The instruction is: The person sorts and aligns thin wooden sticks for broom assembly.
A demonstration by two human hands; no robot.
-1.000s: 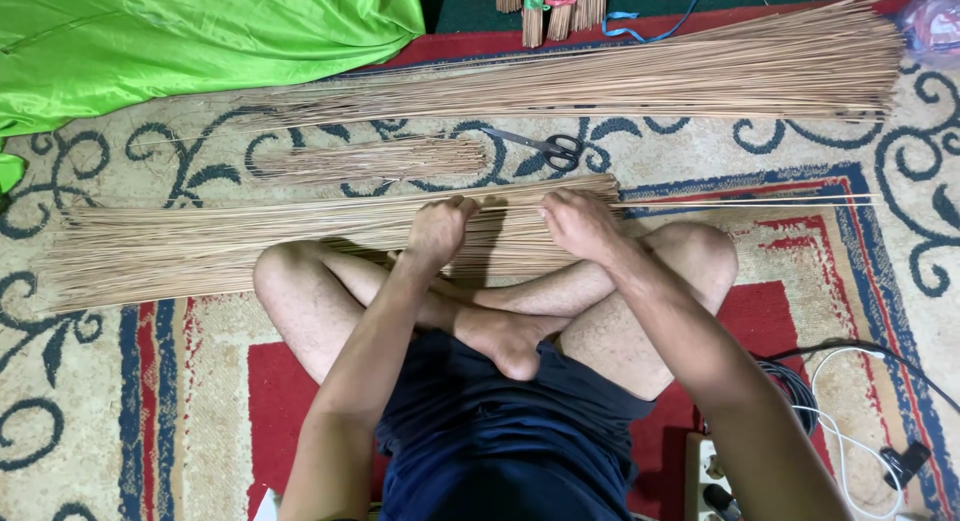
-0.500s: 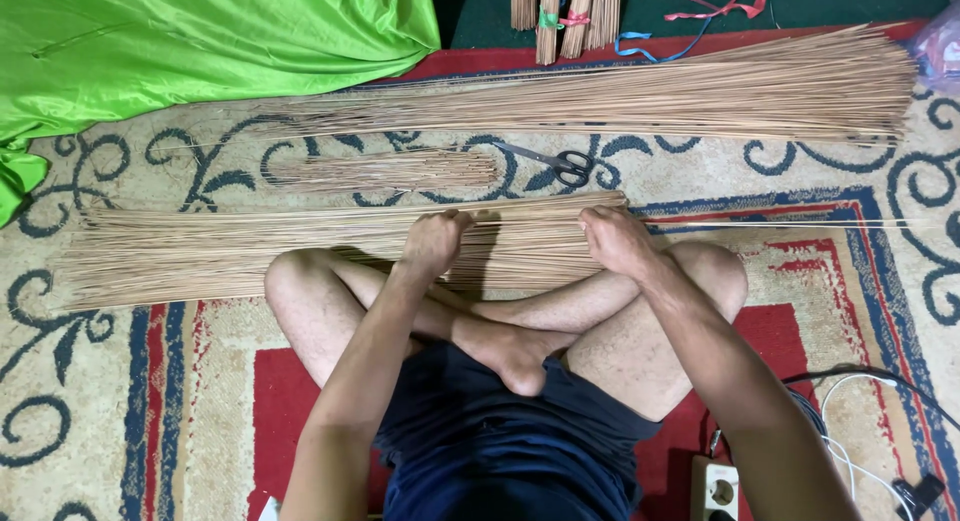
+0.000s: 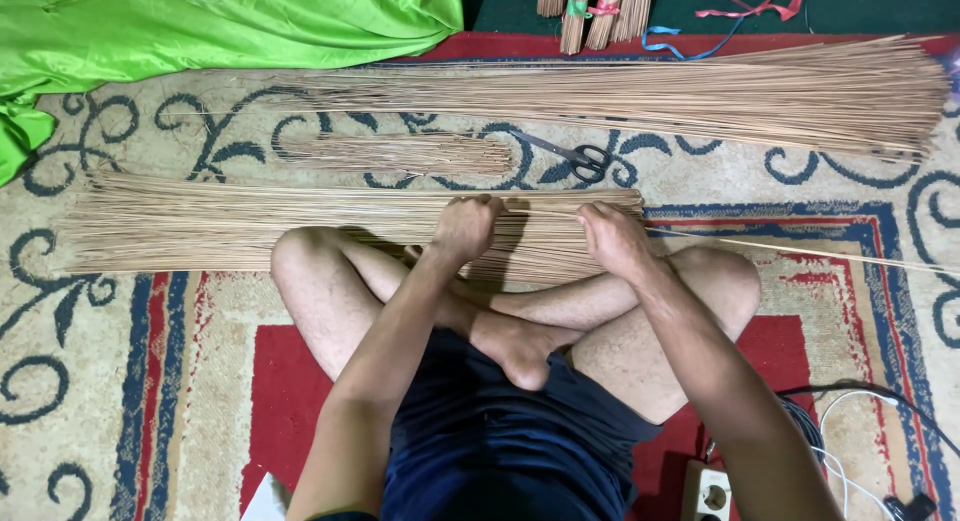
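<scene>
I sit cross-legged on a patterned carpet. A wide flat pile of thin tan sticks [image 3: 200, 226] lies across the floor just past my knees. My left hand [image 3: 465, 226] rests on the pile's right part, fingers curled down onto the sticks. My right hand [image 3: 612, 236] sits at the pile's right end, fingers closed on a single thin stick [image 3: 800, 249]. That stick runs from between my hands out to the right over the carpet.
A longer pile of sticks [image 3: 650, 91] lies farther away, with a small short bundle [image 3: 400, 153] and black scissors [image 3: 580, 159] in front of it. Green cloth [image 3: 200, 21] fills the far left. Tied stick bundles [image 3: 590, 1] stand at the top. A power strip [image 3: 705, 491] and cables [image 3: 860, 411] lie by my right thigh.
My right hand has shifted a little to the right along the single stick. My left hand stays on the pile. The view has drifted slightly.
</scene>
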